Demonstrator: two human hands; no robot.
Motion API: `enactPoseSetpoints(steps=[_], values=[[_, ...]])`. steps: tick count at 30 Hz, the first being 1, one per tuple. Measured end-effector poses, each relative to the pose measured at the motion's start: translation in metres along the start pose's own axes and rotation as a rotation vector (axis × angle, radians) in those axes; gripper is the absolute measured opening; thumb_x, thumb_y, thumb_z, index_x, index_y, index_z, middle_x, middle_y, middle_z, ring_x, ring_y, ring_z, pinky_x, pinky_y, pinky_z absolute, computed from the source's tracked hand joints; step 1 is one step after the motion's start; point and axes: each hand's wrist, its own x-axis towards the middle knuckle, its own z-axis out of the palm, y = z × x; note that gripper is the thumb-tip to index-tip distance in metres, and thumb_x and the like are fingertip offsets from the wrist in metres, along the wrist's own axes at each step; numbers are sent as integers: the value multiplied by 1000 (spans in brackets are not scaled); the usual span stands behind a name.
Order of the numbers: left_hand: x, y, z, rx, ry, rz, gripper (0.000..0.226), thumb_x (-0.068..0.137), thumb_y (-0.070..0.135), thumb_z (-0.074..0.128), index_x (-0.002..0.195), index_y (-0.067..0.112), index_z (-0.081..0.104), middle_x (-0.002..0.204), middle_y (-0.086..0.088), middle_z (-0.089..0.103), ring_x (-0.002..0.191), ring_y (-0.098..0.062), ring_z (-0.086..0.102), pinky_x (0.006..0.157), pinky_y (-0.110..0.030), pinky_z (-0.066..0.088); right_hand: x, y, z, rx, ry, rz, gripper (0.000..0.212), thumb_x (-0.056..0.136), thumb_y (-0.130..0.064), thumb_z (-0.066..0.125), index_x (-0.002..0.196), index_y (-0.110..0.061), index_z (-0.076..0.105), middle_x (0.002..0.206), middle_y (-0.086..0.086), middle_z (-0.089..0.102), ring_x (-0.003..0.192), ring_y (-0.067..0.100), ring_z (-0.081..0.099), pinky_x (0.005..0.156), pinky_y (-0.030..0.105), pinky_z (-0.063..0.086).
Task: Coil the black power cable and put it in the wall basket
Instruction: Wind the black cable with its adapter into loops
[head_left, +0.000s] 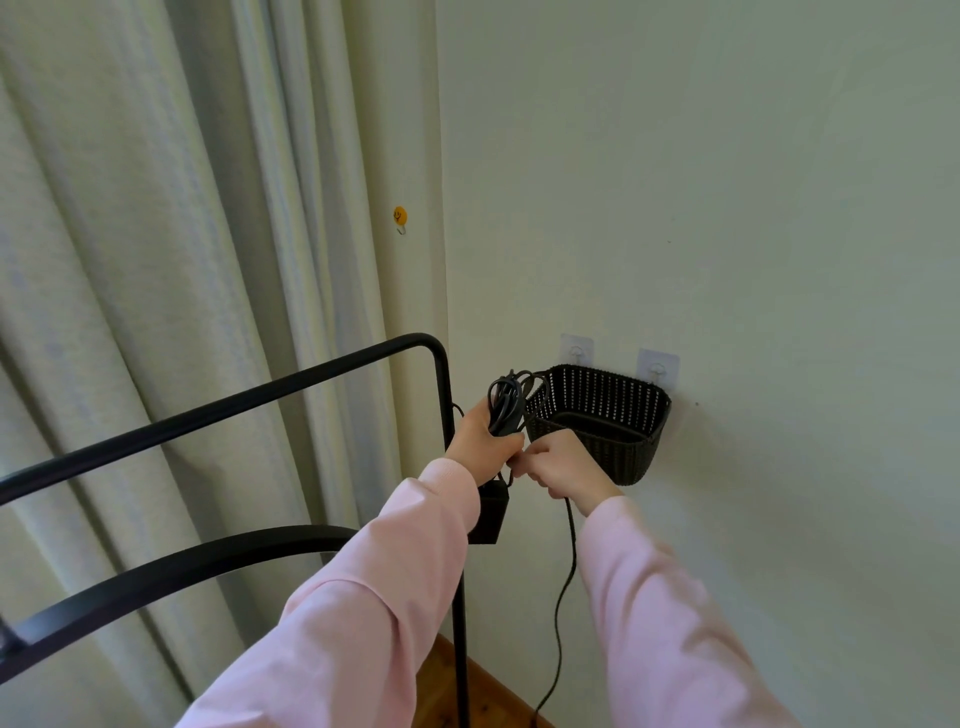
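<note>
While left hand (480, 441) grips coiled black power cable (506, 402), right hand (563, 462) pinches loose strand beside wall basket (597, 415).

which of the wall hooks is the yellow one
The small round hook high on the wall beside the curtain. The two clear stick-on hooks lower right hold the basket; this one is bare.

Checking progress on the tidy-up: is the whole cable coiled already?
No: a loose length of the black power cable hangs from the right hand toward the floor.
</note>
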Motion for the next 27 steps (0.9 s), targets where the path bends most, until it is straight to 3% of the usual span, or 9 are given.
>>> enactPoseSetpoints(steps=[2, 6, 12, 15, 22, 27], values=[[-1, -1, -1, 10, 2, 27, 25, 79, -2, 57, 78, 21, 47, 65, 5, 48, 59, -9, 47, 46, -4, 39, -3, -2, -1, 83, -13, -20, 15, 80, -3, 58, 65, -5, 62, 57, 3, 43, 48, 12, 33, 40, 17, 22], [2, -3, -3, 12, -1, 60, 19, 81, 8, 64, 93, 14, 50, 69, 9, 50, 63, -3, 48, 56, -7, 42, -6, -3, -5, 225, -68, -69, 18, 84, 1, 53, 73, -5, 66, 61, 4, 50, 49, 9, 37, 37, 14, 24], [-2, 2, -7, -46, -7, 78, 17, 83, 13, 65, 82, 17, 49, 64, 4, 51, 49, 2, 52, 50, -3, 42, -7, -2, -7, 336, -58, -128, 20, 88, -5, 54, 74, -6, 68, 61, 0, 57, 45, 5, 46, 39, 14, 31], [-4, 4, -7, -77, -28, 80, 16, 83, 13, 65, 86, 9, 49, 64, 3, 51, 43, 8, 51, 48, -4, 42, -6, -1, -7, 424, -27, -127, 21, 89, -6, 56, 71, -7, 66, 58, 1, 58, 42, 4, 49, 40, 14, 35], [-3, 1, -8, -97, -109, 16, 34, 73, 10, 76, 99, 9, 53, 72, 5, 58, 63, -4, 56, 54, -4, 46, -3, 2, -9, 545, 33, -80, 16, 84, -6, 64, 69, -8, 66, 55, 2, 61, 42, 4, 51, 41, 14, 40], [-1, 3, -9, -11, -195, 32, 31, 74, 4, 72, 79, 24, 50, 70, 9, 54, 64, -1, 53, 59, -7, 46, 2, 8, -12, 536, 53, -56, 9, 81, -10, 69, 73, -8, 66, 59, 0, 58, 56, 7, 51, 50, 17, 44]])
